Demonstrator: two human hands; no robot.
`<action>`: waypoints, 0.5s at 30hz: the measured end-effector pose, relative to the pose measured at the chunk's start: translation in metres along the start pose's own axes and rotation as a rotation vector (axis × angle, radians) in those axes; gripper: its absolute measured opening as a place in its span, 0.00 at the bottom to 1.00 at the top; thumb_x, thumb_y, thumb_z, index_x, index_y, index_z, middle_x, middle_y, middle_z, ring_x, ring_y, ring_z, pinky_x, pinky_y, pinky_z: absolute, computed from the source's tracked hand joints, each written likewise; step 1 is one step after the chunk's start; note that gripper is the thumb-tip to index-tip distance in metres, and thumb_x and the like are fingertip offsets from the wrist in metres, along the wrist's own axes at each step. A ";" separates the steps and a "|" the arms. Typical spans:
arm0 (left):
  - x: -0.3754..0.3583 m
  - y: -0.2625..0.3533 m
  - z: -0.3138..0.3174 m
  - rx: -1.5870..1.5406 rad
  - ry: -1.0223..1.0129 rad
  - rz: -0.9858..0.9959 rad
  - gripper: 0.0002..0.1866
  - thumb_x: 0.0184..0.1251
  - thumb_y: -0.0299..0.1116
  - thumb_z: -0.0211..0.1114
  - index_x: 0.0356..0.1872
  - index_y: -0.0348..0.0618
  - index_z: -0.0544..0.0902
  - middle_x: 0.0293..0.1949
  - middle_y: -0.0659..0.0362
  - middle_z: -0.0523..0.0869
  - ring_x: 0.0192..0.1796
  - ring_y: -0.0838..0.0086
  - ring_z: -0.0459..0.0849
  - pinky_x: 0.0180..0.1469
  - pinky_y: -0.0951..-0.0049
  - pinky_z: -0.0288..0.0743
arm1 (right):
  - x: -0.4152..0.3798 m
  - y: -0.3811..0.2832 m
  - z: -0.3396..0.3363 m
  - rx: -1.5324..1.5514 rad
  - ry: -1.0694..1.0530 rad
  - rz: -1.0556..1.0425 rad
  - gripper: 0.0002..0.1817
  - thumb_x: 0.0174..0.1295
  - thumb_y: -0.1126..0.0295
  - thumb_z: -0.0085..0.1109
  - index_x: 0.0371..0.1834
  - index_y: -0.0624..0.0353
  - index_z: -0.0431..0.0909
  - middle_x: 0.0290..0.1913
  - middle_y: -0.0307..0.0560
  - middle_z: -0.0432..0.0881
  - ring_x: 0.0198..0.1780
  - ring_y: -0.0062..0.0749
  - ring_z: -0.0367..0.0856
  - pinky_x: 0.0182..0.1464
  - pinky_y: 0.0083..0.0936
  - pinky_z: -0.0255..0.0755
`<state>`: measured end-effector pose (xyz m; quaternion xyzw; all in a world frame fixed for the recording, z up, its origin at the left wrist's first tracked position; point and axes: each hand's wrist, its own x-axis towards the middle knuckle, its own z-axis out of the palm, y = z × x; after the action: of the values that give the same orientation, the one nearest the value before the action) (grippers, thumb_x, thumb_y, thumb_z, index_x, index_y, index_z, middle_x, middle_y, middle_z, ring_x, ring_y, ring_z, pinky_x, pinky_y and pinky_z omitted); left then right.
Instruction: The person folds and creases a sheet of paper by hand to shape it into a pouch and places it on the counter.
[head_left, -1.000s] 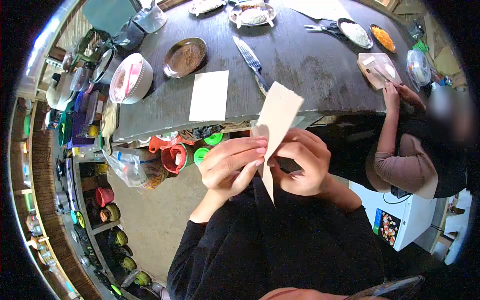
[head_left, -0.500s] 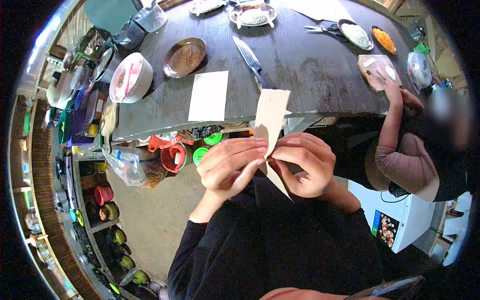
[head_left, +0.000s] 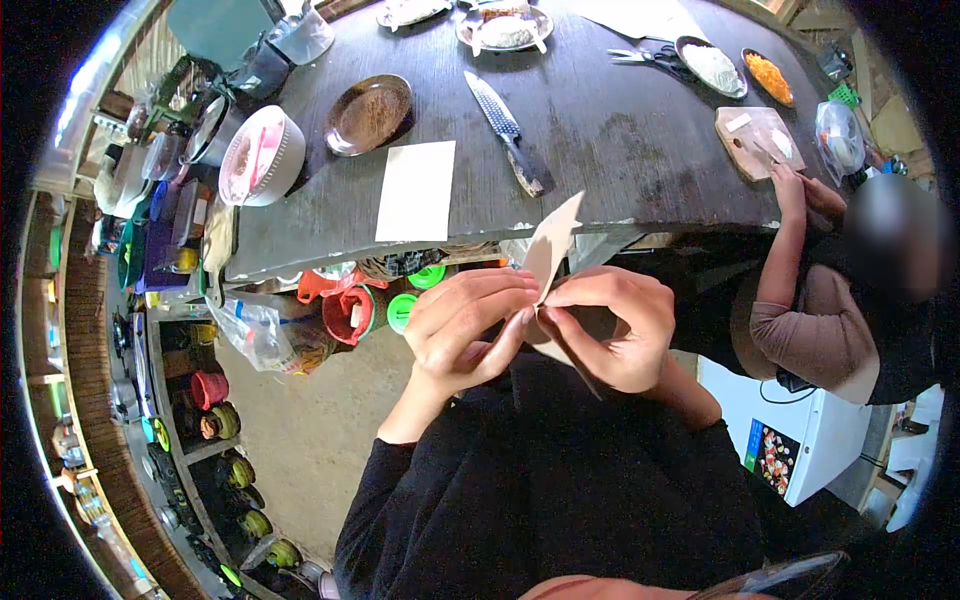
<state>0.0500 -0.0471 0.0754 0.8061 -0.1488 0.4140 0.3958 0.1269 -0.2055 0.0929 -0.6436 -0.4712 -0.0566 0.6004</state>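
Observation:
A piece of cream paper (head_left: 553, 243) is pinched at its middle between both hands, just off the table's front edge. My left hand (head_left: 470, 325) holds it from the left with fingertips and thumb. From the right, my right hand (head_left: 620, 325) grips the same spot between thumb and forefinger. The upper part of the paper stands up narrow and tilted; the lower part hangs partly behind my right hand. Beyond my hands, a white rectangular sheet (head_left: 416, 191) lies on the dark table (head_left: 600, 150), with a knife (head_left: 503, 130) to its right.
A brown plate (head_left: 368, 115) and a white bowl (head_left: 262, 155) stand at the left. Scissors (head_left: 650, 60), plates of white (head_left: 711, 67) and orange food (head_left: 768, 78) lie at the back right. A co-worker's hands (head_left: 790, 190) are at a cutting board (head_left: 740, 150).
The paper's upper part has turned and lowered, now looking narrower and uncovering the knife's handle. Both hands remain at nearly the same place.

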 end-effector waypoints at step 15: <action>0.009 0.000 -0.005 0.048 -0.212 0.082 0.12 0.43 0.20 0.69 0.34 0.35 0.80 0.33 0.53 0.85 0.37 0.61 0.86 0.36 0.69 0.81 | -0.001 0.002 -0.011 0.030 -0.089 0.045 0.09 0.48 0.84 0.66 0.33 0.62 0.80 0.30 0.47 0.82 0.32 0.36 0.84 0.33 0.25 0.75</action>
<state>0.0528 -0.0429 0.0837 0.8478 -0.2126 0.3459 0.3411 0.1337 -0.2148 0.0940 -0.6470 -0.4835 -0.0072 0.5896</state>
